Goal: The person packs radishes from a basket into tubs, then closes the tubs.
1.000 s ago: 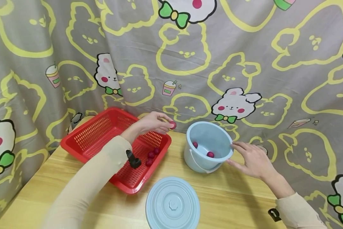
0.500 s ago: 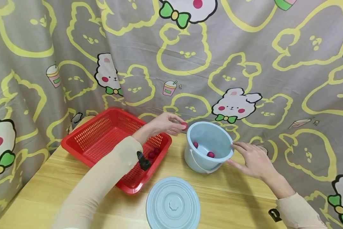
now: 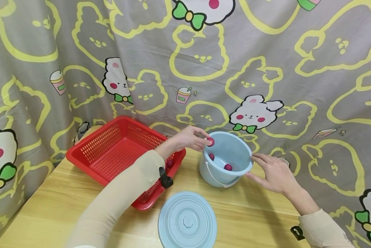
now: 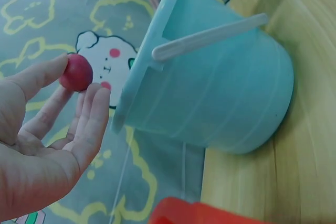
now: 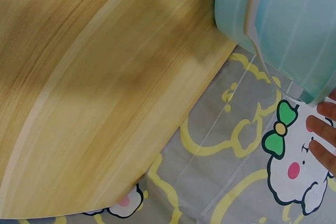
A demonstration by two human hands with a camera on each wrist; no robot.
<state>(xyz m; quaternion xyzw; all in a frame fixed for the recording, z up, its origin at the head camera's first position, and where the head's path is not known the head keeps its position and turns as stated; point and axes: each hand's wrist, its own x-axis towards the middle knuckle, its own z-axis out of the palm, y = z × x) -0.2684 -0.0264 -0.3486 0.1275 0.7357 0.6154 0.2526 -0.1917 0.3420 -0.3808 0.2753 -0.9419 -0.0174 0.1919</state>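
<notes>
Head view shows a ball (image 3: pixel 210 141) pinched by the left hand (image 3: pixel 191 137), just beside a bucket (image 3: pixel 230 148) that contains two more balls (image 3: pixel 228 167). The right hand (image 3: pixel 273 172), fingers extended, seems to touch the bucket's other side. A basket (image 3: pixel 115 153) and lid (image 3: pixel 187 220) rest on the counter (image 3: pixel 247 220).

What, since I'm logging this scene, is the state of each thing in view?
Blue bucket: upright, lidless, two balls inside.
Bucket handle: swung down.
Blue lid: off, flat on the table.
Red basket: uncovered, at least one ball visible inside.
Left hand: pinching a red ball.
Right hand: touching the bucket.
Curtain: hanging.
</notes>
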